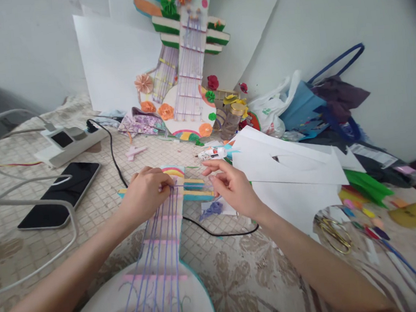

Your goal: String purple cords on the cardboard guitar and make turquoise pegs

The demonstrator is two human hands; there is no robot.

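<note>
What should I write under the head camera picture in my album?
A guitar with purple strings, left hand at their top end, right hand close by.

One phone (60,195), perhaps three instruments (159,259)

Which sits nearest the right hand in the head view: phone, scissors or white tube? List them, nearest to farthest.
From the right hand:
1. White tube, just beyond it.
2. Scissors, to its right.
3. Phone, far over on the left.
</note>
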